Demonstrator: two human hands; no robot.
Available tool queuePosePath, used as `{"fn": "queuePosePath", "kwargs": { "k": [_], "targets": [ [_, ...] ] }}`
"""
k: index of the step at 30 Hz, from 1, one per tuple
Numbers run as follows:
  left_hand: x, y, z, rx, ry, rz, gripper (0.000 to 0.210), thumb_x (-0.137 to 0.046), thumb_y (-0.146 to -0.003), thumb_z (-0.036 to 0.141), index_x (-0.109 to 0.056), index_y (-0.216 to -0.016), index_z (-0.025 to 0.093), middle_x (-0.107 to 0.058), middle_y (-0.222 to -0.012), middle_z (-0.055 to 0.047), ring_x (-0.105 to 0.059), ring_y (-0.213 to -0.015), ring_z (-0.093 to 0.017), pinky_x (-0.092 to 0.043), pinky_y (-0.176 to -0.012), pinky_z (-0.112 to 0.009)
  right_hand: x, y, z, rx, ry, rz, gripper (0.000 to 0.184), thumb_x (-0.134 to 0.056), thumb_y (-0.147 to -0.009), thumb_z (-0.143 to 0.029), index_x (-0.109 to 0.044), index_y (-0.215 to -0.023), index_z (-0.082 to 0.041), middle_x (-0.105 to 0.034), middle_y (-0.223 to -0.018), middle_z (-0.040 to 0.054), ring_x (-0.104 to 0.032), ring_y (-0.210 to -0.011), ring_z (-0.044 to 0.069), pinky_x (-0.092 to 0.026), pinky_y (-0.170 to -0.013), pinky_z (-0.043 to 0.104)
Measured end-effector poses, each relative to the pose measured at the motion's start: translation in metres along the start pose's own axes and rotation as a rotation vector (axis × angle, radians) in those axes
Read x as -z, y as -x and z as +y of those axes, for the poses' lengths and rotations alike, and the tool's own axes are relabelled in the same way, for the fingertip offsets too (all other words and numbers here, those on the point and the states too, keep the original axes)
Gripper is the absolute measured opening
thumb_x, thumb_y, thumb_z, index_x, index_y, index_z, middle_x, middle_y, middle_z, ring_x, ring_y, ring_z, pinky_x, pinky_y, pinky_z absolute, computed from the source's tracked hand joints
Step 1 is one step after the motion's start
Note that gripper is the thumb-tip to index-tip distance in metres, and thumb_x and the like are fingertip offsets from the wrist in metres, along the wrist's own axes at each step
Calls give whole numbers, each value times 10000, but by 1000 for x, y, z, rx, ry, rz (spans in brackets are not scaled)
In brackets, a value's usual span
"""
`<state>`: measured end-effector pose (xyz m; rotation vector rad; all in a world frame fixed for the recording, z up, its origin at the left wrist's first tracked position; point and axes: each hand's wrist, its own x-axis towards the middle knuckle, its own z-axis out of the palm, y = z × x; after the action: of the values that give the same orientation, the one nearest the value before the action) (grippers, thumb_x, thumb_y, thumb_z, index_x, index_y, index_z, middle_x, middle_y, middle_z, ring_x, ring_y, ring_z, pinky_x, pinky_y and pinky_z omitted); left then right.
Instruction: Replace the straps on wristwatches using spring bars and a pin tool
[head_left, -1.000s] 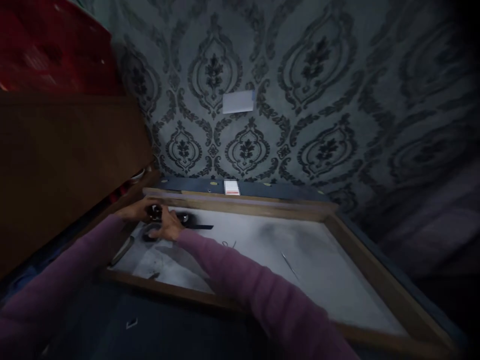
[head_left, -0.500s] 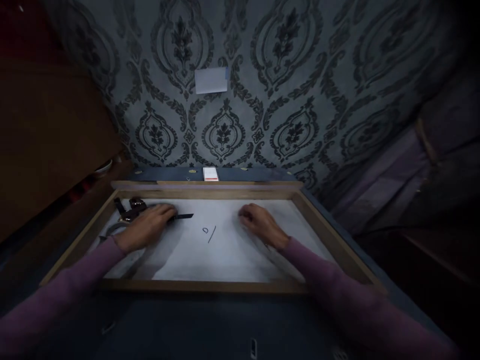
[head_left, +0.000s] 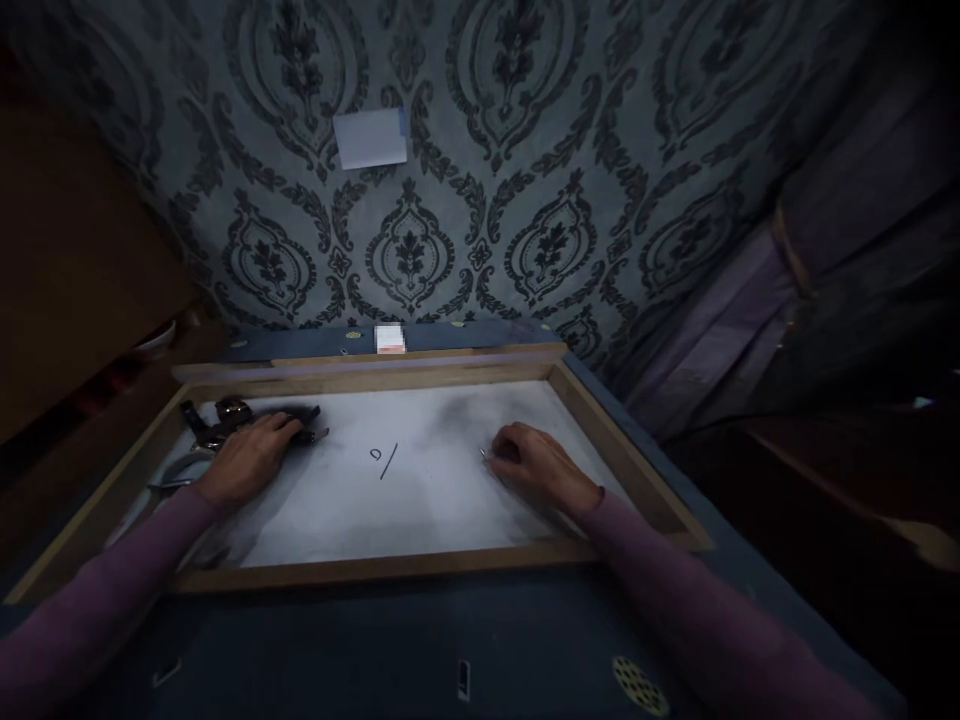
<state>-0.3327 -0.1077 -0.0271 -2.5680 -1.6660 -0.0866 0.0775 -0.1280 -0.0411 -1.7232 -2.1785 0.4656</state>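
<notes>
At the left side of a shallow wooden-framed tray (head_left: 375, 570), my left hand (head_left: 251, 455) has its fingers closed over a black strip-like thing (head_left: 319, 436) whose end pokes out past the fingertips. Beside that hand are a pair of dark glossy sunglasses (head_left: 232, 410) and a grey curved item (head_left: 187, 468), both partly covered. My right hand (head_left: 544, 465) is curled just above the white tray floor, right of the middle. Between its thumb and fingers a small thin shiny thing (head_left: 483, 454) shows, too small to name. A small loop (head_left: 376, 454) and a thin dark line (head_left: 388, 461) are on the white floor.
The tray stands on a dark blue patterned cloth (head_left: 360, 650). Behind it lies a small white packet (head_left: 389, 338). A white card (head_left: 370, 138) is on the patterned wall. Brown furniture (head_left: 75, 260) borders the left, and a tied curtain (head_left: 735, 310) hangs right.
My view has turned slightly right. My left hand has drawn the black strip-like thing leftward, toward the sunglasses. My right hand has moved right across the tray, and the shiny bit now shows.
</notes>
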Motion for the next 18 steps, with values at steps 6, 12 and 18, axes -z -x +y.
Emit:
{"fn": "queuePosePath", "kwargs": {
  "k": [6, 12, 18],
  "targets": [
    [-3, 2, -10, 132, 181, 68, 276, -432, -858, 187, -661, -1012, 180, -680, -1069, -100, -629, -1003, -259, -479, -886, -354, -8, 4, -4, 79, -11, -27, 75, -535, -744, -181, -592, -704, -206, -632, -740, 28, -590, -692, 184, -400, -625, 273],
    [-3, 8, -23, 257, 223, 123, 307, -419, -812, 210, -667, -989, 171, -716, -991, -107, -657, -939, -290, -485, -842, -369, -8, 5, -6, 65, 0, -27, 105, -504, -772, -174, -587, -717, -204, -646, -721, 34, -600, -688, 189, -399, -630, 274],
    [-3, 8, -27, 340, 398, 136, 272, -499, -745, 299, -670, -927, 192, -707, -924, -105, -631, -909, -331, -473, -801, -400, -4, 4, -1, 33, -21, 3, 104, -487, -812, -188, -591, -806, -186, -660, -725, 37, -608, -677, 183, -398, -616, 264]
  ]
}}
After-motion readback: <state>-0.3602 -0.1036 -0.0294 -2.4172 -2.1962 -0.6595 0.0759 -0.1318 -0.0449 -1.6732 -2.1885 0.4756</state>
